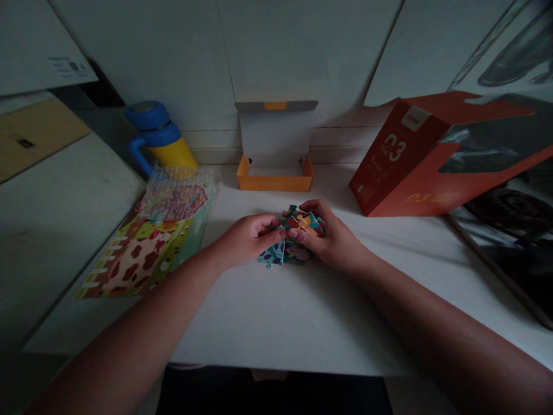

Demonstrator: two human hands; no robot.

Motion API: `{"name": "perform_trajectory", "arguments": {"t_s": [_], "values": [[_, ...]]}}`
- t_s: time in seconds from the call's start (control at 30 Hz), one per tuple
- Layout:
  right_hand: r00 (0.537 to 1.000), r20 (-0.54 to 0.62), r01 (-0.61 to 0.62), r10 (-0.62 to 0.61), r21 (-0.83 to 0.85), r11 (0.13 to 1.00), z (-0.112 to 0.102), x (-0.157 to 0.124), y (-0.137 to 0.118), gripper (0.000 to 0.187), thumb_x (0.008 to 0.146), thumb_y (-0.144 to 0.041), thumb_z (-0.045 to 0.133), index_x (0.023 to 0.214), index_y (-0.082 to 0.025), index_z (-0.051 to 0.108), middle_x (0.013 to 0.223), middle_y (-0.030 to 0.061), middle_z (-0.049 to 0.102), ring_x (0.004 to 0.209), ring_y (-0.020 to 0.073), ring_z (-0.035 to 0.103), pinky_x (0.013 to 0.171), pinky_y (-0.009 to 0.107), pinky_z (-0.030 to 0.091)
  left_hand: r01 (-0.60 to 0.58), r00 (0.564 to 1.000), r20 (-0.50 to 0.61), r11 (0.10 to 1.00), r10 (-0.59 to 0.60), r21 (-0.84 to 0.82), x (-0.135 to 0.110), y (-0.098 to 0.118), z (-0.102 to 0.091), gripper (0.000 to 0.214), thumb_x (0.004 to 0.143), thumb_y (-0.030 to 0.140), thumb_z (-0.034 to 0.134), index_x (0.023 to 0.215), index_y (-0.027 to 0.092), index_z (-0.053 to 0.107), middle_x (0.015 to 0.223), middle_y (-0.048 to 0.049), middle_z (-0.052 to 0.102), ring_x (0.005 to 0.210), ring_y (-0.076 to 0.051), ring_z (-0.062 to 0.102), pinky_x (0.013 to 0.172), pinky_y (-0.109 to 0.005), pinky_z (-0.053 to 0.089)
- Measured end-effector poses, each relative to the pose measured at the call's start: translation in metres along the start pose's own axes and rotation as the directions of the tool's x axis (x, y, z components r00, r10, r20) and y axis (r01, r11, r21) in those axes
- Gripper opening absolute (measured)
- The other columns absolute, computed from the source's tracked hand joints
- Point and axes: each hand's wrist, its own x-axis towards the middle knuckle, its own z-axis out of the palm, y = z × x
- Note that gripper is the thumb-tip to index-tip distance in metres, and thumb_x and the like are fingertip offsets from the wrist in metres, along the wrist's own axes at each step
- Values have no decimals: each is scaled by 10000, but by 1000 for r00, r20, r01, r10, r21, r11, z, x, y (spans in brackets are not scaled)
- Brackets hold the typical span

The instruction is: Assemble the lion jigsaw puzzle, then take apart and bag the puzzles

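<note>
A small cluster of colourful jigsaw puzzle pieces (276, 252) lies on the white table (302, 311) near its middle. My left hand (244, 239) is curled at the cluster's left side, thumb and fingers pinched on the pieces. My right hand (330, 236) is closed over the right side, thumb pressing an orange piece (302, 222) on top. The two thumbs almost touch above the cluster. Part of the cluster is hidden under both hands.
An open orange puzzle box (274, 178) stands against the back wall. A cow-patterned puzzle board (138, 253) with a clear plastic bag (179, 193) lies left. A blue and yellow bottle (159, 141) sits behind it. A large red box (436, 153) is at right.
</note>
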Motion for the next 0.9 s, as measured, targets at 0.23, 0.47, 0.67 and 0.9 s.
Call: {"name": "perform_trajectory", "arguments": {"t_s": [0.23,0.47,0.67,0.9], "values": [[989,-139,8,44,351,936,-3,3,2,662,815,-633,839,1278,-296,506,1143,55,725,1012,244,695,883,381,585,108,979,-176,993,-100,36,5,-8,-11,287,912,457,754,983,200,647,705,34,612,469,-87,495,417,-206,363],[988,127,-134,88,415,900,-2,1,-1,692,760,-567,913,1272,-255,568,1132,60,704,938,216,683,863,395,598,-38,987,-157,987,13,-154,11,-17,-4,360,896,369,774,1170,197,616,988,-38,739,778,-150,706,697,-266,569],[990,129,-90,55,284,955,-2,0,-2,705,749,-557,921,1270,-252,557,1128,51,689,926,209,667,829,383,595,-113,984,-159,979,86,-170,10,-12,0,383,917,304,776,1240,186,605,1063,-70,760,939,-176,724,853,-299,560],[990,118,-100,79,182,978,-2,0,-6,785,728,-622,908,1294,-244,517,1166,79,692,901,217,680,781,393,608,-136,982,-155,978,111,-158,11,-16,-2,368,930,253,745,1250,206,570,1063,-62,760,971,-185,729,883,-321,563]]}}
